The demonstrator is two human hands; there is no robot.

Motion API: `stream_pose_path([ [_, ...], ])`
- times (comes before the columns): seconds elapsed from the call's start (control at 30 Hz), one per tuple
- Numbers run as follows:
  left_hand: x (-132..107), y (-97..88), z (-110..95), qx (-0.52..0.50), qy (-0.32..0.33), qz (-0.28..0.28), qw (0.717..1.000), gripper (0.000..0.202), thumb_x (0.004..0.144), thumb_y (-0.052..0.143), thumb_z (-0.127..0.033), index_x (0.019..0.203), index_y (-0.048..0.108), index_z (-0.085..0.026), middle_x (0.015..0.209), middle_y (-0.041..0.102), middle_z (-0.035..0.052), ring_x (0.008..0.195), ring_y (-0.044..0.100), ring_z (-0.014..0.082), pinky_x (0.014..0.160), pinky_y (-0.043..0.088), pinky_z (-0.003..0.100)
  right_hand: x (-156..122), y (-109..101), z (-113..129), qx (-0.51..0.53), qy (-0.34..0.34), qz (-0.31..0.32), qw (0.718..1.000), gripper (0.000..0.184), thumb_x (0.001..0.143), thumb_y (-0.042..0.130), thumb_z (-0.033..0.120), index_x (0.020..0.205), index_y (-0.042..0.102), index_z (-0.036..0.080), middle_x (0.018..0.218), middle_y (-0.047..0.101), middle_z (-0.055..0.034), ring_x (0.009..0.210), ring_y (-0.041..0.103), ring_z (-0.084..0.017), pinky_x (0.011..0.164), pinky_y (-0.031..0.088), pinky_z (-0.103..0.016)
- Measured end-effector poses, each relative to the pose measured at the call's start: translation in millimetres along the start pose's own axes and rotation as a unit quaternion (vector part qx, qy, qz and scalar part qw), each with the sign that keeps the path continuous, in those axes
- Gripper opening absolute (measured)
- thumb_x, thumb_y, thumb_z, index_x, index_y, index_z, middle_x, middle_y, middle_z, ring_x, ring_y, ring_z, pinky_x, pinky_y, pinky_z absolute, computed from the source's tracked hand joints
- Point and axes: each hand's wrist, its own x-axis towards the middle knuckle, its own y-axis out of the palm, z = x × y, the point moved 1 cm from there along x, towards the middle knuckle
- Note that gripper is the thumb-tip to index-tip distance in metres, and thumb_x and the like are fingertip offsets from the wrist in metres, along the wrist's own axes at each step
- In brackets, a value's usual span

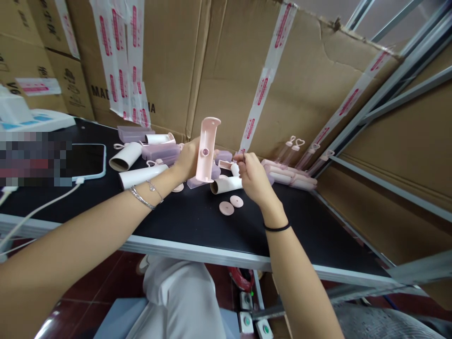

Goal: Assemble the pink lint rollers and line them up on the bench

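My left hand [189, 160] grips a pink curved plastic shell [206, 150] from behind. The shell stands nearly upright above the table, its hollow side facing me, with a small round boss in the middle. My right hand [253, 176] is closed, thumb and fingers pinched together over the parts; what they hold, if anything, is too small to make out. Just below it lies a white roll [231, 184] with a cardboard core. Two pink discs [226, 208] rest flat on the black tabletop in front of the hands. Lilac plastic shells [162, 151] lie behind my left wrist.
More white rolls [143, 176] lie to the left, near a phone [88, 160] with a white cable. Several pink assembled rollers [289, 175] with heart-shaped loops lie at the right. Tall cardboard [173, 61] walls the back; a metal edge [197, 249] borders the table front.
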Motion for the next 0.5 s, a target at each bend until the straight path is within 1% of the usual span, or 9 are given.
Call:
stream_pose_path([
  [0.07,2,-3.6,4,0.022,0.062,-0.014,0.998,0.022,0.078,0.060,-0.041,0.082,0.058,-0.020,0.090,0.063,0.0075,0.085,0.060,0.0210,0.081,0.048,0.037,-2,0,7,-0.016,-0.006,0.052,0.998,0.028,0.095,0.028,0.028,0.108,0.051,0.018,0.093,0.061,-0.0084,0.084,0.057,-0.018,0.075,0.041,-0.029],
  [0.1,3,-4.6,6,0.032,0.094,-0.010,0.995,0.022,0.078,0.060,-0.041,0.083,0.059,-0.020,0.093,0.063,0.0080,0.088,0.060,0.0215,0.084,0.047,0.037,-3,0,12,-0.028,-0.008,0.070,0.997,0.028,0.096,0.028,0.030,0.110,0.050,0.018,0.090,0.063,-0.0075,0.081,0.058,-0.018,0.073,0.041,-0.029],
  [0.17,4,-5.1,11,0.046,0.147,-0.001,0.988,0.020,0.080,0.059,-0.039,0.085,0.061,-0.020,0.096,0.062,0.0083,0.093,0.059,0.0219,0.088,0.047,0.038,-5,1,20,-0.066,-0.018,0.089,0.994,0.028,0.096,0.028,0.031,0.109,0.050,0.019,0.088,0.064,-0.0071,0.079,0.057,-0.019,0.071,0.039,-0.029],
  [0.2,5,-4.6,13,0.050,0.161,0.003,0.986,0.018,0.081,0.058,-0.038,0.085,0.062,-0.021,0.096,0.061,0.0083,0.094,0.059,0.0217,0.088,0.047,0.037,-5,3,23,-0.086,-0.027,0.097,0.991,0.027,0.096,0.028,0.030,0.106,0.051,0.018,0.089,0.065,-0.0073,0.078,0.057,-0.019,0.070,0.038,-0.029],
  [0.27,4,-2.1,17,0.052,0.167,0.016,0.985,0.016,0.083,0.055,-0.036,0.085,0.062,-0.022,0.097,0.061,0.0075,0.096,0.058,0.0207,0.089,0.047,0.036,-7,7,28,-0.124,-0.050,0.117,0.984,0.026,0.096,0.029,0.027,0.098,0.053,0.018,0.086,0.065,-0.0071,0.076,0.057,-0.019,0.070,0.036,-0.028],
  [0.33,3,1.2,20,0.041,0.153,0.024,0.987,0.017,0.083,0.054,-0.037,0.084,0.062,-0.022,0.098,0.060,0.0069,0.093,0.059,0.0191,0.087,0.049,0.034,-8,11,32,-0.152,-0.064,0.133,0.977,0.025,0.096,0.030,0.025,0.093,0.054,0.019,0.084,0.065,-0.0068,0.076,0.057,-0.019,0.069,0.034,-0.027],
  [0.4,1,4.1,22,0.028,0.146,0.020,0.989,0.018,0.084,0.053,-0.038,0.082,0.062,-0.022,0.098,0.059,0.0068,0.089,0.059,0.0181,0.085,0.050,0.034,-8,15,33,-0.171,-0.061,0.133,0.974,0.025,0.096,0.030,0.025,0.094,0.055,0.019,0.085,0.066,-0.0074,0.076,0.057,-0.019,0.067,0.034,-0.027],
  [0.47,0,6.4,22,0.021,0.145,0.013,0.989,0.019,0.083,0.054,-0.038,0.081,0.062,-0.021,0.099,0.059,0.0074,0.088,0.059,0.0182,0.085,0.050,0.035,-8,16,35,-0.185,-0.053,0.127,0.973,0.026,0.096,0.030,0.026,0.096,0.055,0.019,0.087,0.066,-0.0083,0.076,0.057,-0.019,0.066,0.033,-0.027],
  [0.5,0,7.3,22,0.013,0.132,0.013,0.991,0.017,0.082,0.055,-0.037,0.080,0.062,-0.021,0.099,0.060,0.0075,0.089,0.059,0.0186,0.086,0.050,0.036,-8,16,35,-0.190,-0.050,0.124,0.973,0.026,0.096,0.030,0.025,0.098,0.055,0.018,0.087,0.066,-0.0086,0.077,0.057,-0.019,0.066,0.033,-0.027],
])
